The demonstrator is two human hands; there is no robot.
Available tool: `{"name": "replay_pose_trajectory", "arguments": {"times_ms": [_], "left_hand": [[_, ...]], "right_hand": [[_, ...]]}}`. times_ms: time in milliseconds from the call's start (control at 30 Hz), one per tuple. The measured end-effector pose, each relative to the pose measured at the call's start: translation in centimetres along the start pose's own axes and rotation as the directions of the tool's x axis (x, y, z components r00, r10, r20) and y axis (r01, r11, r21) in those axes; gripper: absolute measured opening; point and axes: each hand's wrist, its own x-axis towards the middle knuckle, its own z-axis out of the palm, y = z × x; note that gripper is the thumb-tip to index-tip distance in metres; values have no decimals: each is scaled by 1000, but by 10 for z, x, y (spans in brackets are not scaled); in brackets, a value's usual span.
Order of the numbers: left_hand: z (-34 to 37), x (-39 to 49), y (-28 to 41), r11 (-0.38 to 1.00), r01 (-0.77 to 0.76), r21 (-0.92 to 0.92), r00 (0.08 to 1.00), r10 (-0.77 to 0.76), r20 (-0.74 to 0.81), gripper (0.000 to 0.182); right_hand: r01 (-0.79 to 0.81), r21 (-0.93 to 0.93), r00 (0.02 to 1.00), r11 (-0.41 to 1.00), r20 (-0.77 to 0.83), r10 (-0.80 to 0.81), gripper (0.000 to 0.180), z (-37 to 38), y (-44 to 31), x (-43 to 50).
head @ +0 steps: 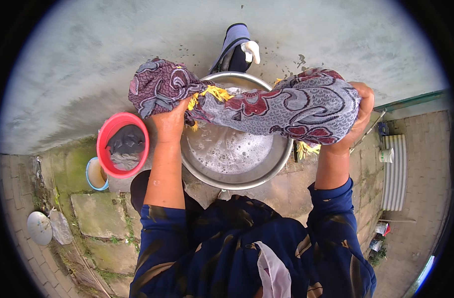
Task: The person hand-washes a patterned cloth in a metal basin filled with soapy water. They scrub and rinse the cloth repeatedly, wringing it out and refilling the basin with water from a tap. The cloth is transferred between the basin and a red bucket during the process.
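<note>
A wet patterned cloth (260, 108) in grey and dark red, with yellow fringe (219, 92), stretches between my two hands. My left hand (171, 117) grips its bunched end, the fingers largely hidden by the fabric. At the other end, my right hand (361, 111) clasps a thick fold from the outer side. The cloth hangs above a large round metal basin (266, 182), covering part of its far side. Cloudy water with foam (230, 149) fills the basin's bottom.
A red plastic tub (146, 149) holding dark and grey cloth stands left of the basin. Beside it is a blue-rimmed bucket (95, 174) with brownish liquid. A grey wall (100, 67) rises beyond the basin, with a purple-covered object (236, 35) before it. A corrugated sheet (394, 175) lies at right.
</note>
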Motion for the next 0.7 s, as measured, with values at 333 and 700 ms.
{"name": "replay_pose_trajectory", "arguments": {"times_ms": [333, 700], "left_hand": [[-19, -18, -44, 886, 370, 278, 929, -361, -86, 69], [-25, -15, -50, 926, 354, 129, 929, -364, 63, 60]], "right_hand": [[242, -489, 744, 838, 648, 163, 32, 52, 64, -94], [-53, -307, 330, 950, 893, 307, 100, 87, 54, -95]]}}
